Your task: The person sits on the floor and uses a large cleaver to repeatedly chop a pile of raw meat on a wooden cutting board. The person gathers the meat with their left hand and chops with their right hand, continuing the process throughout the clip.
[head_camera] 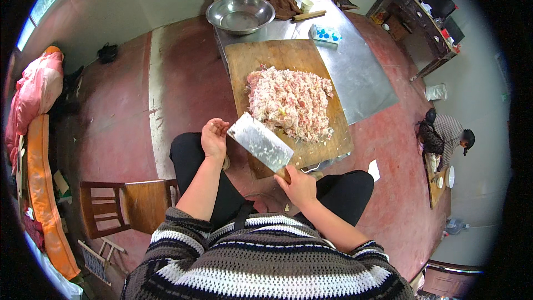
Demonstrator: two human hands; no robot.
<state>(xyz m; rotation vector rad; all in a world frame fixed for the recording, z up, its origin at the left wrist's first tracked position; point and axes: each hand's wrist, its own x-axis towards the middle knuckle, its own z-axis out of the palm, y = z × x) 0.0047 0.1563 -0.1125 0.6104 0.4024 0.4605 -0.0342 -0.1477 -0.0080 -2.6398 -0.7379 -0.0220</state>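
Note:
My right hand [300,187] grips the wooden handle of a broad cleaver [262,142]. Bits of pale food cling to the cleaver's blade, which slants up and left over the near edge of a wooden cutting board [275,52]. Beside the blade's far corner is my left hand [214,139], palm up with fingers loosely curled and nothing visible in it; whether a fingertip touches the blade is unclear. A thick, wide heap of minced pinkish-white meat [291,102] covers the middle of the board.
Behind the board, a metal-topped table [366,79] bears a steel basin [240,14], brown cloth [283,6], cup [307,6], wooden stick [309,16] and tissue pack [326,33]. A wooden chair [143,206] stands at left. Far right, another person [445,133] bends over a board [435,193].

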